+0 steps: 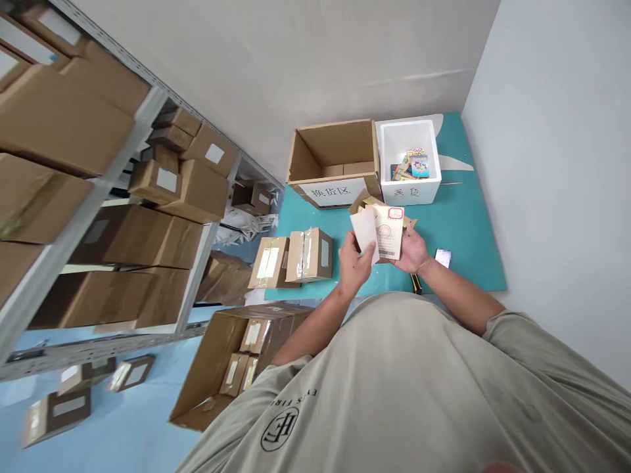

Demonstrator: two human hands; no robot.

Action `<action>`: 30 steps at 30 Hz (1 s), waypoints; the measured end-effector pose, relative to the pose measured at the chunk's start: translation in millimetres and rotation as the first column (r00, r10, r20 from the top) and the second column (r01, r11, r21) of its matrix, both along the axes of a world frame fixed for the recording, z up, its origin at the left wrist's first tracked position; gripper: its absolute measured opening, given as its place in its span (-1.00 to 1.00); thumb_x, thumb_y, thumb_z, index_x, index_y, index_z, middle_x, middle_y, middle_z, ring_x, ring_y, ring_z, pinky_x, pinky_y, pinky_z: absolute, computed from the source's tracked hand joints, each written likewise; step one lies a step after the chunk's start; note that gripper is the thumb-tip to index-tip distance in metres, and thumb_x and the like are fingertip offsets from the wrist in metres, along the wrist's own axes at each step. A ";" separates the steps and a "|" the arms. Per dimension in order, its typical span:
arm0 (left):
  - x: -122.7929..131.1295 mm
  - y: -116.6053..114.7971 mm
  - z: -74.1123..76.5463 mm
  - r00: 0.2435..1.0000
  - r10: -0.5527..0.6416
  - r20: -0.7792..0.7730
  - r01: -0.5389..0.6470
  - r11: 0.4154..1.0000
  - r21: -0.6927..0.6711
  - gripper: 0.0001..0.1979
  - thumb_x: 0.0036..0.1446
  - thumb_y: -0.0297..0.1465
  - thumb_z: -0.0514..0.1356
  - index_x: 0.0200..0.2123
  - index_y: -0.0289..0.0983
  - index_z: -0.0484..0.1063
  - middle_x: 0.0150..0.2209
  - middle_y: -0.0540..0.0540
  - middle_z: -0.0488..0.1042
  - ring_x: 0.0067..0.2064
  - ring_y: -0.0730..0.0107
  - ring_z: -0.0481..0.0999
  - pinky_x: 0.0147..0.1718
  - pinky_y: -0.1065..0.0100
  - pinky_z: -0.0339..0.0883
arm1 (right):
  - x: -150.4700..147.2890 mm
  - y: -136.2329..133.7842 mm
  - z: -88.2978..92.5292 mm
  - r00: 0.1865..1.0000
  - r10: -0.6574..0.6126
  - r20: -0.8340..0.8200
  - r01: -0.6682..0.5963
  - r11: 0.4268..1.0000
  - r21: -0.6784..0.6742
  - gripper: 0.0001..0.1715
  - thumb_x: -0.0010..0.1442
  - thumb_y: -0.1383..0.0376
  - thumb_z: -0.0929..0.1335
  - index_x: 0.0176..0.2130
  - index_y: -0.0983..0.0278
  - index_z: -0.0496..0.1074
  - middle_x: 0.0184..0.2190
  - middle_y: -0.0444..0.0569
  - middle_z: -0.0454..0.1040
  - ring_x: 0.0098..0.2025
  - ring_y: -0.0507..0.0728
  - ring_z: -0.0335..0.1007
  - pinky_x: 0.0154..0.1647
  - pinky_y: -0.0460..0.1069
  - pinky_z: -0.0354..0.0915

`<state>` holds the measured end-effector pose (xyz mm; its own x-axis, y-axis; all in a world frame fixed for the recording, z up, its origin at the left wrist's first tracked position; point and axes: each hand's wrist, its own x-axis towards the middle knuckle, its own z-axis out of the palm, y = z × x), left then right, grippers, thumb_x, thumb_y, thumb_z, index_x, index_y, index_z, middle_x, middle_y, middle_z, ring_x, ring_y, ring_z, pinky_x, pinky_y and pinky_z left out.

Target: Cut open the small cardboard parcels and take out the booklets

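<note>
My left hand is closed on a white paper slip, thumb on its lower edge. Just right of it, my right hand holds a cream booklet with red stamps and a barcode near its bottom. The slip overlaps the booklet's left side. Behind both, an opened small cardboard box shows its flaps; its inside is mostly hidden. Both hands are over the green table, in front of a large open carton with a handwritten label.
A white foam box with colourful packs stands at the back right. Two taped boxes sit left on the table. A black-yellow cutter and small label pad lie right. An open carton and loaded shelves are left.
</note>
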<state>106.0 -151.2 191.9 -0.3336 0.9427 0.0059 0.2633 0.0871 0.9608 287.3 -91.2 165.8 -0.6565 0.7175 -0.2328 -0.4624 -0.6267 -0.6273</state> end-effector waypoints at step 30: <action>1.1 1.1 4.1 0.899 -0.068 -0.433 0.121 0.988 0.096 -0.21 -0.04 -0.08 0.75 0.10 -0.10 0.41 0.08 -0.16 0.54 0.10 -0.06 0.60 0.08 0.05 0.51 | -0.7 11.3 6.5 1.000 0.007 0.025 -0.008 0.998 0.054 0.02 0.56 -0.46 0.11 0.44 0.14 0.55 0.34 0.16 0.70 0.49 0.45 0.54 0.46 0.41 0.51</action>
<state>107.0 -150.0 196.1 -0.1832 0.9532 0.2405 0.6521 -0.0653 0.7553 286.6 -79.9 172.3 -0.6565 0.7245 -0.2101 -0.4413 -0.5947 -0.6720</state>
